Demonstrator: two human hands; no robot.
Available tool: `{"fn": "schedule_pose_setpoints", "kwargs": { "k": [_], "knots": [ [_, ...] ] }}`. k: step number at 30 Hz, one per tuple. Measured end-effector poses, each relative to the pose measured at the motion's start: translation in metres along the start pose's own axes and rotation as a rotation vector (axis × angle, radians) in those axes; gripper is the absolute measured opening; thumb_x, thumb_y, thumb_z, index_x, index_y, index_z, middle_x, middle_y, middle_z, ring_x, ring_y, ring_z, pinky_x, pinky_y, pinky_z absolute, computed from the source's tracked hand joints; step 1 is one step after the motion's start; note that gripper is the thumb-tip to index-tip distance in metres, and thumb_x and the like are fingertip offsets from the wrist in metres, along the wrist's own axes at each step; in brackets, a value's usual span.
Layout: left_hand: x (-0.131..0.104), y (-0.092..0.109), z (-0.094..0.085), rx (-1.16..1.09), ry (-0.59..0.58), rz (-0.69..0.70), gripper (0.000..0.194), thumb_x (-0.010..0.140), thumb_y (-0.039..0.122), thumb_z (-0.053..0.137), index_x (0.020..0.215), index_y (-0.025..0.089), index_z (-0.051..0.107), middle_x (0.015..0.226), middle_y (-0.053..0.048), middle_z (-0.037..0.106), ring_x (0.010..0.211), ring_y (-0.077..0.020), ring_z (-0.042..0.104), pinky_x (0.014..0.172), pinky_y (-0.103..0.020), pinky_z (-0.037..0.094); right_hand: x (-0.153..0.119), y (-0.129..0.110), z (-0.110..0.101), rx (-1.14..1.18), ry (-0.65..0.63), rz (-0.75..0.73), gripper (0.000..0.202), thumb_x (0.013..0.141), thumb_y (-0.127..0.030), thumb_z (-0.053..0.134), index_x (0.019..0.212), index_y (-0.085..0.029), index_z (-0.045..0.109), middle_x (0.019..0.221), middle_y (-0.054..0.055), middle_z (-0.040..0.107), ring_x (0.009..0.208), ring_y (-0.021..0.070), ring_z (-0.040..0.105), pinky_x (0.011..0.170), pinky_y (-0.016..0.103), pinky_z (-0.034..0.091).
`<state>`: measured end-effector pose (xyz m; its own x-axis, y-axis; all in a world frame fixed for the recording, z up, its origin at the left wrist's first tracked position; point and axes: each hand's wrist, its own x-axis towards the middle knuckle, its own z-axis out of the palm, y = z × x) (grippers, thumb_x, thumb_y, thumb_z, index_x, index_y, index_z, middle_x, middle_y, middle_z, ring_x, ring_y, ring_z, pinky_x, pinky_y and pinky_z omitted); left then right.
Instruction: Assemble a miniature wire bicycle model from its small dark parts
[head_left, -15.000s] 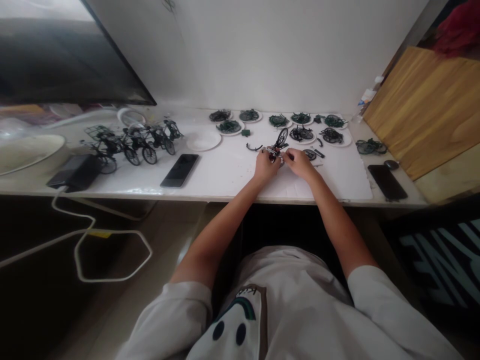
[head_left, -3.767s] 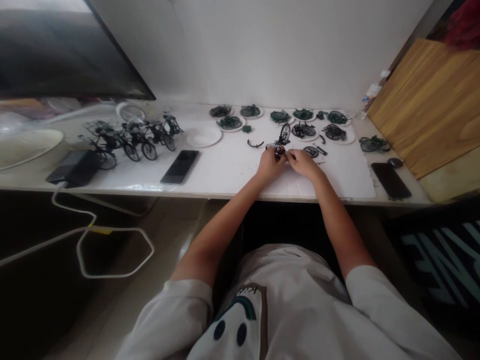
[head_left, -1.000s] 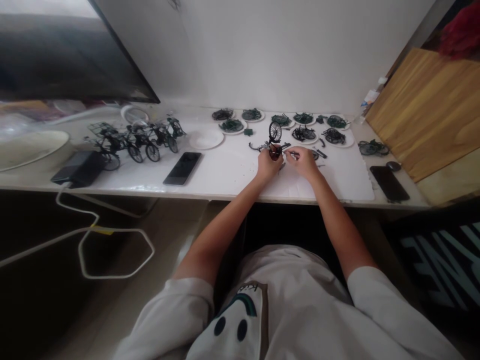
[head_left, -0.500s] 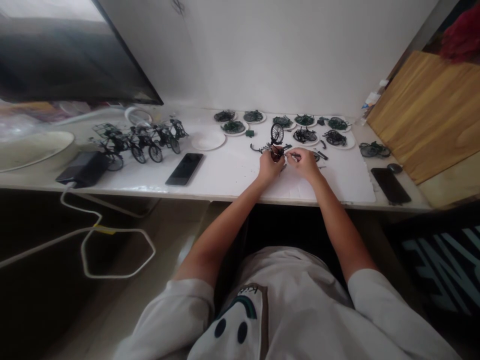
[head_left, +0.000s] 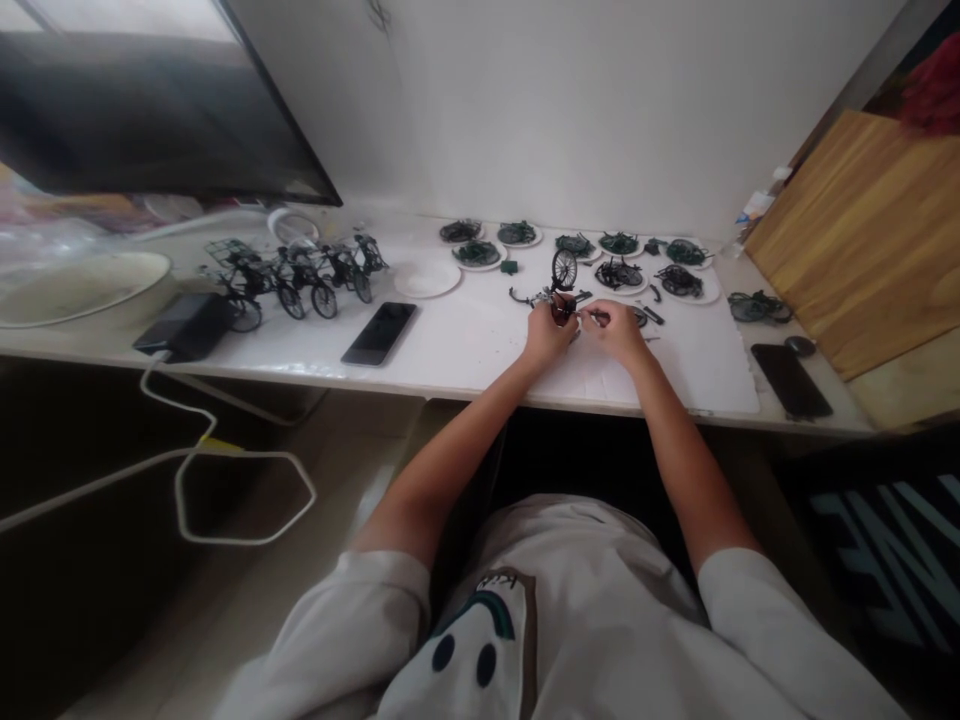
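Note:
My left hand (head_left: 550, 330) is closed around the dark frame of a partly built miniature bicycle (head_left: 564, 270), whose spoked wheel stands up above the fingers. Close on its right, my right hand (head_left: 616, 330) pinches a slim dark tool (head_left: 599, 318) that looks like a small screwdriver, its thin tip pointing left at the frame. The fingers cover the spot where tip and frame meet. Loose dark parts (head_left: 654, 315) lie just right of the right hand. A small green piece (head_left: 509, 267) rests on the white board (head_left: 480, 330) to the left.
Several white plates with bicycle parts (head_left: 480, 254) line the back. A bare white plate (head_left: 429, 280) and a phone (head_left: 380, 333) lie left. Finished miniature bicycles (head_left: 300, 280) stand beyond, near a power adapter (head_left: 186, 328) and basin (head_left: 90, 290). Another phone (head_left: 792, 380) lies right, by a wooden panel (head_left: 862, 230).
The whole view has shifted slightly, so things appear a little farther right. Both hands keep nearly the same hold on the bicycle and the tool.

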<state>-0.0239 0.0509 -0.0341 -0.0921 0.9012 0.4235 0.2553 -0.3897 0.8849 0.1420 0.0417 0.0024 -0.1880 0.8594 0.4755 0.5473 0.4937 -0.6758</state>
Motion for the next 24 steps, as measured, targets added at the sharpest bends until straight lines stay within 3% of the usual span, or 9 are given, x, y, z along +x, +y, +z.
{"fn": "schedule_pose_setpoints", "kwargs": {
  "k": [15,24],
  "knots": [
    [0.001,-0.002,0.0,-0.009,0.018,0.026,0.03,0.085,0.015,0.076,0.115,0.015,0.073,0.092,-0.007,0.075,0.075,-0.0154,0.066,0.077,-0.03,0.053,0.0,-0.002,-0.002,0.027,-0.007,-0.029,0.024,0.089,-0.036,0.067,0.094,-0.017,0.08,0.088,0.011,0.079,0.077,0.0219,0.066,0.078,0.036,0.053],
    [0.003,-0.005,-0.001,0.027,0.094,0.045,0.034,0.084,0.012,0.073,0.118,0.016,0.074,0.097,-0.01,0.075,0.078,-0.0186,0.069,0.084,-0.034,0.056,-0.002,0.008,-0.001,0.022,-0.099,0.028,0.027,0.097,-0.051,0.066,0.102,-0.026,0.057,0.1,0.009,0.076,0.084,0.0237,0.067,0.083,0.039,0.053]
  ]
}}
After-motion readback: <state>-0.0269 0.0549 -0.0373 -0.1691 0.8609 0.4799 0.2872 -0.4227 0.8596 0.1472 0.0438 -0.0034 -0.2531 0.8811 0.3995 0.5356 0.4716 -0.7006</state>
